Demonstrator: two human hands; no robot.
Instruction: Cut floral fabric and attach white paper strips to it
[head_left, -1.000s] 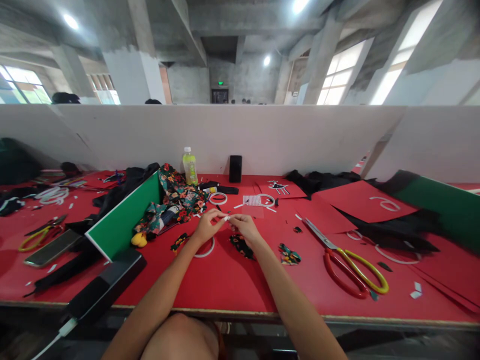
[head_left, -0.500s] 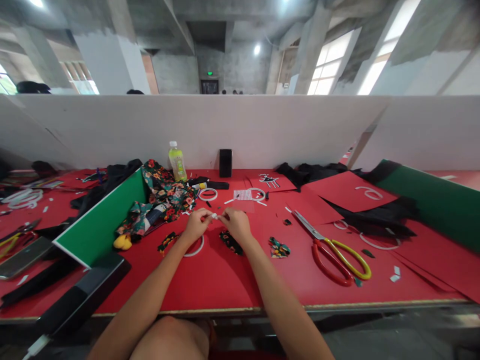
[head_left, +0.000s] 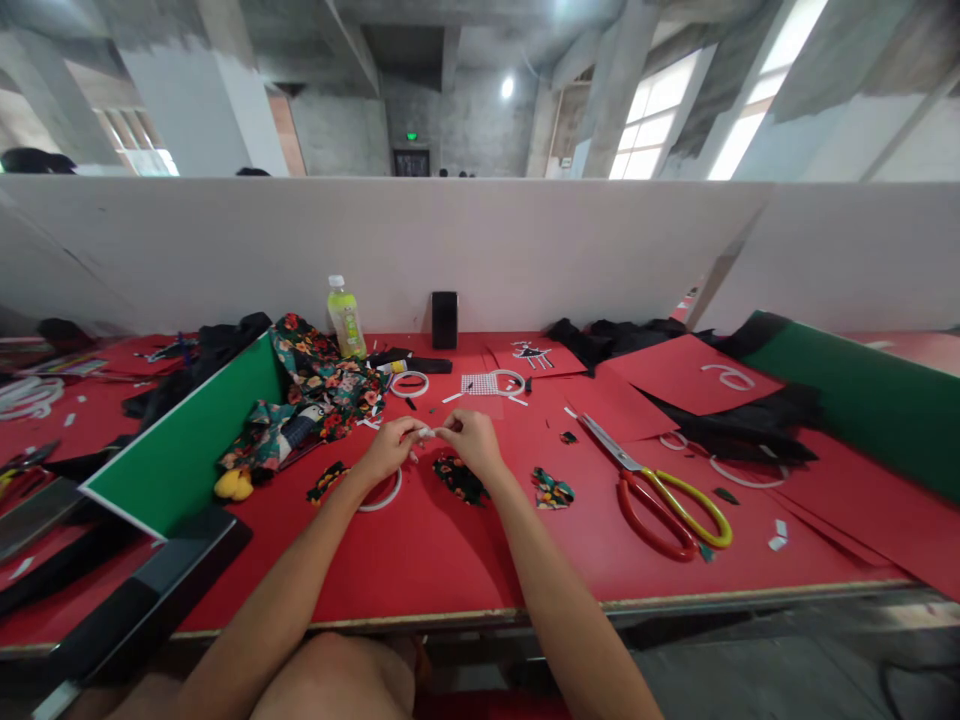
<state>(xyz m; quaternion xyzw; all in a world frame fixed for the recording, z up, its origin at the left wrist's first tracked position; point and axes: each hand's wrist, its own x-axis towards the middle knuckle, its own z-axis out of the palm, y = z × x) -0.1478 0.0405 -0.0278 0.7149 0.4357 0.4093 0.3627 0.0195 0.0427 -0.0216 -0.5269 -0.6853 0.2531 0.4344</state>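
My left hand [head_left: 390, 447] is closed in a pinch on a small white piece [head_left: 426, 433] above the red table. From the other side, the closed fingertips of my right hand [head_left: 471, 438] meet the same piece; its exact kind is too small to make out. Below my right hand lies a dark floral fabric scrap [head_left: 457, 482]. A white ring [head_left: 390, 497] and another floral strip [head_left: 324, 482] rest by my left forearm, which partly covers the ring. Right of my right forearm is a small green floral scrap [head_left: 553, 489].
Large scissors [head_left: 651, 490] with red and yellow handles lie at right, near red sheets [head_left: 690, 375] and black fabric [head_left: 757, 432]. A floral fabric heap [head_left: 322, 375], bottle [head_left: 346, 320] and green divider [head_left: 187, 430] stand left. White tape rings [head_left: 409, 385] and a dotted sheet [head_left: 478, 384] lie ahead.
The view has shifted slightly, so most things sit a little further left and higher. My hands stay together at the white piece, with small finger movements.
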